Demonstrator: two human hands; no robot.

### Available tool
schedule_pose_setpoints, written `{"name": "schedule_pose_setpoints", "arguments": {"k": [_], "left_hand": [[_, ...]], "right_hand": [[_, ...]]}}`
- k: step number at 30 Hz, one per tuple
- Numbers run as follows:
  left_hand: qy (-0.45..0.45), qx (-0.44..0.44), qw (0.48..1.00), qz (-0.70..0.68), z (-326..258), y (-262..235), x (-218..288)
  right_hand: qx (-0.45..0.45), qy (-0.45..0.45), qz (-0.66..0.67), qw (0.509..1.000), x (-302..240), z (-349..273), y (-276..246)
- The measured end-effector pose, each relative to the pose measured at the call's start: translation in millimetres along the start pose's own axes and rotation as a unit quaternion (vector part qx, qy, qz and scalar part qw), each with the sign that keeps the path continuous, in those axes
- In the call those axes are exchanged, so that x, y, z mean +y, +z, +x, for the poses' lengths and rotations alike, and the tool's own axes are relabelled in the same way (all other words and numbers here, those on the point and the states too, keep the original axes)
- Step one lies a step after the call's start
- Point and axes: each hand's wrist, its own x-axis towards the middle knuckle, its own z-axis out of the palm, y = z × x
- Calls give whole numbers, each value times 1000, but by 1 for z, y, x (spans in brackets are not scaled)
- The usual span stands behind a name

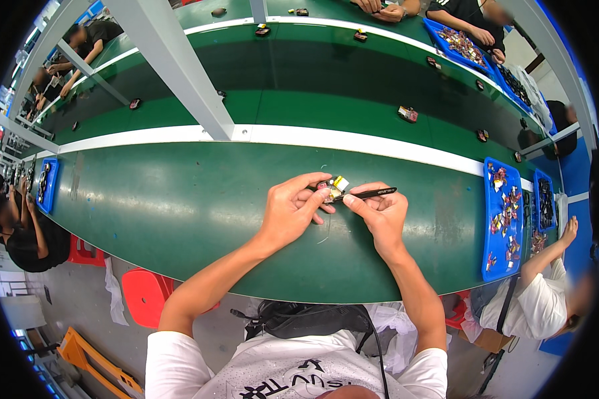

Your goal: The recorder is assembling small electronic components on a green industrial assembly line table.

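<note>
Above the green workbench [239, 193], my left hand [293, 207] pinches a small electronic part [333, 190] with a yellow-and-white label and a dark reddish side. Its underside is hidden by my fingers. My right hand [381, 216] grips a slim black tool that looks like tweezers [377, 193]. The tool points left, and its tip reaches the edge of the part, close to my left fingertips. Both hands are nearly together over the middle of the bench.
To the right, a blue tray [490, 219] holds several similar small parts; another blue tray [546, 203] holds black pieces. A grey post [180, 66] rises from the white rail [313, 137]. Beyond it, small parts lie on the conveyor belt [326, 100]. Co-workers sit around. A red stool [143, 296] stands below left.
</note>
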Motion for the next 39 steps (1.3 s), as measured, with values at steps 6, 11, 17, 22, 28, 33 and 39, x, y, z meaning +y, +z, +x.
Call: {"name": "schedule_pose_setpoints", "arguments": {"k": [6, 11, 17, 22, 28, 33, 39], "left_hand": [[11, 1, 1000, 9, 0, 1, -1], [-3, 0, 1000, 0, 1, 1, 1], [-21, -6, 1000, 1, 2, -1, 3], [-2, -7, 1000, 1, 1, -1, 4], [61, 11, 997, 42, 0, 1, 3], [110, 20, 991, 77, -1, 3, 2], [133, 20, 986, 97, -2, 5, 3]], "right_hand": [[-1, -1, 12, 1000, 5, 1, -1], [-4, -9, 8, 1000, 7, 2, -4], [-21, 27, 30, 999, -4, 0, -4], [-21, 37, 32, 999, -7, 0, -3], [-17, 45, 36, 998, -7, 1, -3], [-22, 48, 39, 998, -7, 1, -5], [-27, 43, 45, 998, -5, 1, -6]]}}
